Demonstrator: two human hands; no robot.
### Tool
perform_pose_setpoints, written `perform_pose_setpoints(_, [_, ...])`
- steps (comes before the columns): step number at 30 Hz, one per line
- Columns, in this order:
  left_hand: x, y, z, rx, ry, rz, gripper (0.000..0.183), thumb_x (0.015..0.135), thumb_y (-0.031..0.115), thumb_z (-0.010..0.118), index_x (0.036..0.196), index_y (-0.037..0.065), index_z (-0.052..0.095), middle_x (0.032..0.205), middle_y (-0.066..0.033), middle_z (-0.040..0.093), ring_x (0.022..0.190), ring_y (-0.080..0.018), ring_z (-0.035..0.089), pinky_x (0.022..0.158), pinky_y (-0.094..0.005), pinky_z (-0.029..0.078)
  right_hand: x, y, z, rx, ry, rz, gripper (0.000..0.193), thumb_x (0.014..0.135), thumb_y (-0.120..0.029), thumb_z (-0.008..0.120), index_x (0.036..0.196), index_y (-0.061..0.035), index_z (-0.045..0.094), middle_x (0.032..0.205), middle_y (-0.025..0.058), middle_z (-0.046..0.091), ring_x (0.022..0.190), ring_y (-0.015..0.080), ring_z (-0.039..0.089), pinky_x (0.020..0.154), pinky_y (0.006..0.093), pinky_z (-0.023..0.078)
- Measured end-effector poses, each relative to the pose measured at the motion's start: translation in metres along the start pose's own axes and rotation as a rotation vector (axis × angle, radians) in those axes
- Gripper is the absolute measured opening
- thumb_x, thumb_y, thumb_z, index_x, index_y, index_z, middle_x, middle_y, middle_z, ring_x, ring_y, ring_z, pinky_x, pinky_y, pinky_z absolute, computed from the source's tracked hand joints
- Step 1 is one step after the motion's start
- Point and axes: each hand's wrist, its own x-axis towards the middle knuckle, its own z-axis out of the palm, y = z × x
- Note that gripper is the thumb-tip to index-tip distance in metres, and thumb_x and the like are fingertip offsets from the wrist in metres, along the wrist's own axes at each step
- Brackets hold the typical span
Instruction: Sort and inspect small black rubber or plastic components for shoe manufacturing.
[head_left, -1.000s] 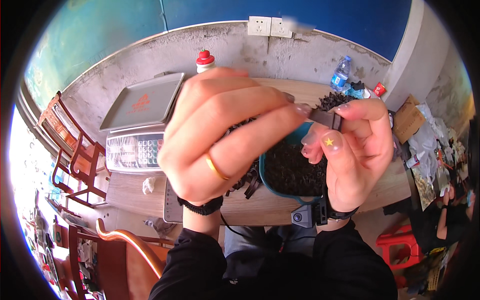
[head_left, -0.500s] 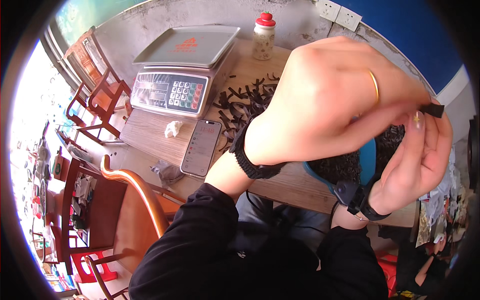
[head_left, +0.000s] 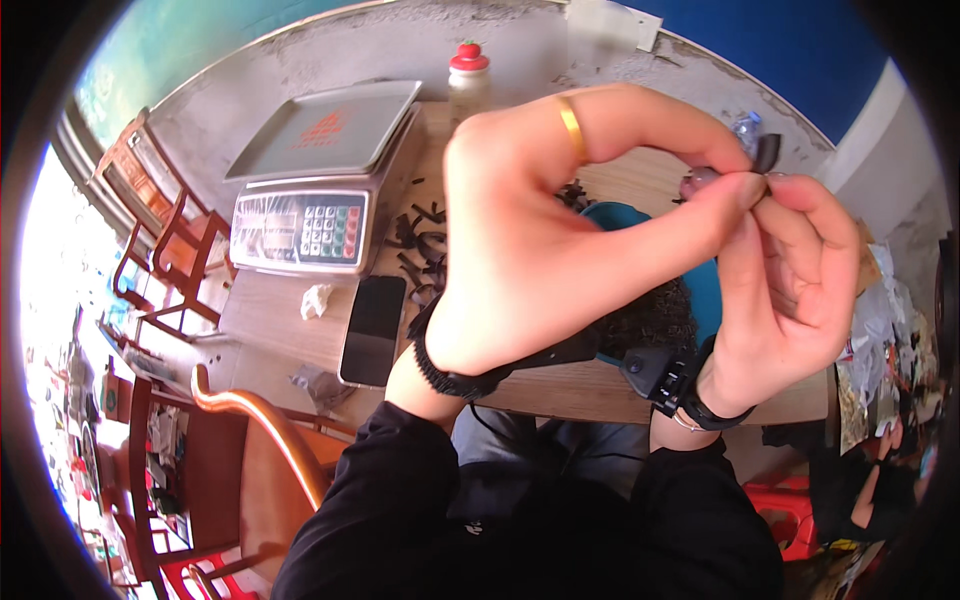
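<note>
Up at the right, both my hands meet over the table, fingertips together around a small black strip [head_left: 767, 153]. My left hand [head_left: 550, 240], with a gold ring and a black wristband, pinches it between thumb and forefinger. Against it my right hand [head_left: 795, 275] is closed in a pinch too, its other fingers curled; a small black device is strapped at that wrist. One end of the strip sticks up above the fingertips, the rest is hidden. Below the hands a blue bowl [head_left: 708, 300] holds many small dark pieces [head_left: 650, 325], partly covered by my left hand.
Loose black strips [head_left: 425, 240] lie beside a weighing scale [head_left: 300, 225] with a grey tray. Behind stands a white bottle [head_left: 469, 80] with a red lid. A phone [head_left: 373, 330] and crumpled tissue [head_left: 316, 300] lie near the front edge. A wooden chair [head_left: 255, 410] is at left.
My hands have shifted left in view and the left hand has turned, opening an arch between thumb and forefinger. The strip now points upward. The phone's screen has gone dark.
</note>
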Motion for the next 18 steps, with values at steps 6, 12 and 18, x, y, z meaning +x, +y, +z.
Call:
perform_pose_setpoints(6, [-0.0030,0.0041,-0.0002,-0.083,-0.083,-0.050,0.012,0.074,-0.007,0.064,0.084,-0.003,0.061,0.080,-0.0112,0.066,0.073,-0.0130,0.062,0.069,-0.0245,0.050,0.0014,-0.0033,-0.0005,0.113,0.034,-0.048,0.028,0.077,0.008,0.061,0.104,0.0062,0.052,0.088,0.0115,0.065,0.078,0.0112,0.058,0.073,0.0213,0.044])
perform_pose_setpoints(12, [-0.0050,-0.0038,0.0018,-0.095,0.028,0.146,0.010,0.077,-0.006,0.062,0.087,-0.003,0.059,0.085,-0.0181,0.065,0.078,-0.0228,0.065,0.073,-0.0335,0.053,0.0001,-0.0072,-0.0023,0.132,-0.010,-0.007,0.029,0.075,0.009,0.062,0.103,0.0072,0.052,0.087,0.0129,0.063,0.080,0.0142,0.060,0.075,0.0248,0.046])
perform_pose_setpoints(18, [-0.0016,-0.0006,-0.0020,0.229,-0.101,0.562,0.023,0.071,-0.016,0.057,0.086,-0.004,0.046,0.088,-0.0284,0.062,0.081,-0.0310,0.065,0.072,-0.0357,0.053,0.0014,-0.0099,-0.0043,0.199,-0.017,-0.024,0.032,0.075,0.005,0.062,0.104,0.0087,0.049,0.088,0.0152,0.062,0.075,0.0152,0.059,0.069,0.0248,0.047])
